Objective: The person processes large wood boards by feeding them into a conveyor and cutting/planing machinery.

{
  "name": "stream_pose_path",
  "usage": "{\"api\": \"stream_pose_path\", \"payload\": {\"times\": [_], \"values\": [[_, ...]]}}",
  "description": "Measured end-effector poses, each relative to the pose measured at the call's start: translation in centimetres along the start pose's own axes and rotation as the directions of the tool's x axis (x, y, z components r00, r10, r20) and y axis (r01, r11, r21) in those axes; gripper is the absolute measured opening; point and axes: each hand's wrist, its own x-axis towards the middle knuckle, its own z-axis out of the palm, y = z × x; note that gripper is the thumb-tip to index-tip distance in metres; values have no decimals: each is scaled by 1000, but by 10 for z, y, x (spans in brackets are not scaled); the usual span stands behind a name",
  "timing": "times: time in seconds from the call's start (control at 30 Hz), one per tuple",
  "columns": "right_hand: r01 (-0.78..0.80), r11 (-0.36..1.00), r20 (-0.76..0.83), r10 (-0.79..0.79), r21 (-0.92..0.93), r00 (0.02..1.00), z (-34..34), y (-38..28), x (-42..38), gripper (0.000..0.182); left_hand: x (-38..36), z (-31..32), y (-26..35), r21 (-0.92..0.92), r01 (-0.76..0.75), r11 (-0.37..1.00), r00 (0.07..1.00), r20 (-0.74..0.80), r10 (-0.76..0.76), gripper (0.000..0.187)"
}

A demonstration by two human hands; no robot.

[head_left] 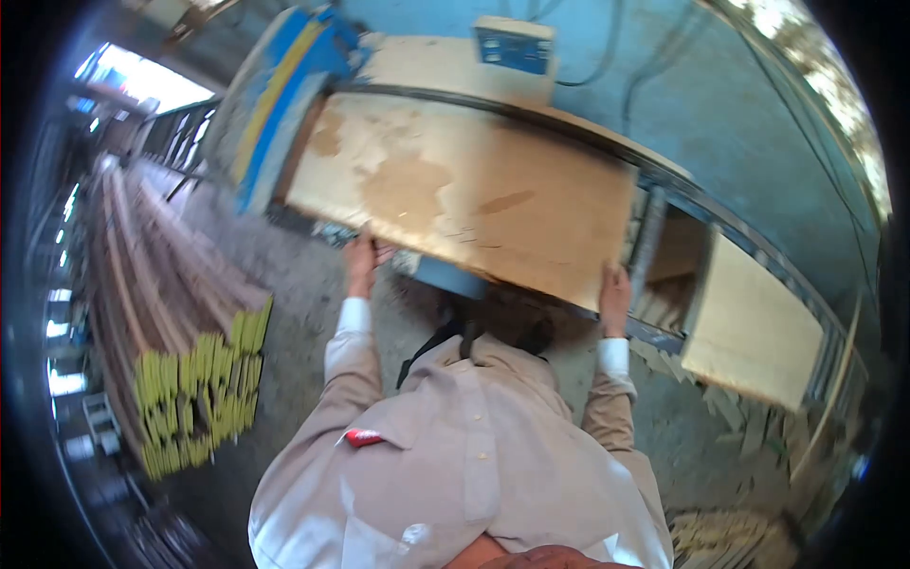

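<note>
A long wooden board with brown patches lies across a metal roller frame, its left end beside a blue and yellow machine. My left hand is closed on the board's near edge, left of its middle. At the board's near right corner my right hand grips the edge, fingers on top. The undersides of both grips are hidden by the board. A second, paler board rests on the frame farther right, apart from the first.
Long timber strips with yellow-painted ends are stacked on the floor at the left. A control box stands behind the board by the blue wall. Wood scraps lie below the frame at the right, and more wood lies at the bottom right.
</note>
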Motion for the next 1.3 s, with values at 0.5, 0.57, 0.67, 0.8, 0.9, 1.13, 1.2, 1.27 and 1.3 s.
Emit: {"api": "stream_pose_path", "payload": {"times": [0.5, 0.57, 0.67, 0.8, 0.9, 1.13, 1.2, 1.27, 1.3], "values": [[-13, 990, 177, -12, 142, 984, -10, -9, 1, 45, 20, 2, -14, 37, -41, 998, 990, -133, 45, 46], [23, 996, 235, -42, 82, 971, -11, -14, -1, 47, 21, 0, -15, 9, -88, 996, 989, -122, 89, 44], [-6, 1000, 251, 10, -19, 968, -9, -16, -2, 49, 22, 4, -10, -14, -57, 998, 979, -196, 53, 40], [-29, 999, 212, 19, 46, 977, -2, -25, 4, 50, 31, 6, -9, -22, -57, 998, 977, -206, 51, 37], [-96, 995, 135, 98, -21, 986, -1, -38, -5, 49, 29, 4, -7, 14, -60, 998, 973, -224, 61, 37], [-48, 999, 151, 50, -16, 987, 5, -24, -1, 47, 17, 6, -7, 160, -90, 983, 971, -207, 123, 45], [-50, 998, 156, 57, -46, 986, 5, -25, 1, 48, 13, 10, -6, 166, -73, 983, 967, -231, 111, 47], [-42, 998, 156, 47, -36, 987, 5, -27, 1, 47, 2, 19, 1, 143, -104, 984, 963, -233, 136, 49], [-42, 999, 143, 44, -17, 989, 6, -27, 1, 47, 3, 18, 2, 128, -109, 986, 969, -209, 134, 51]]}}
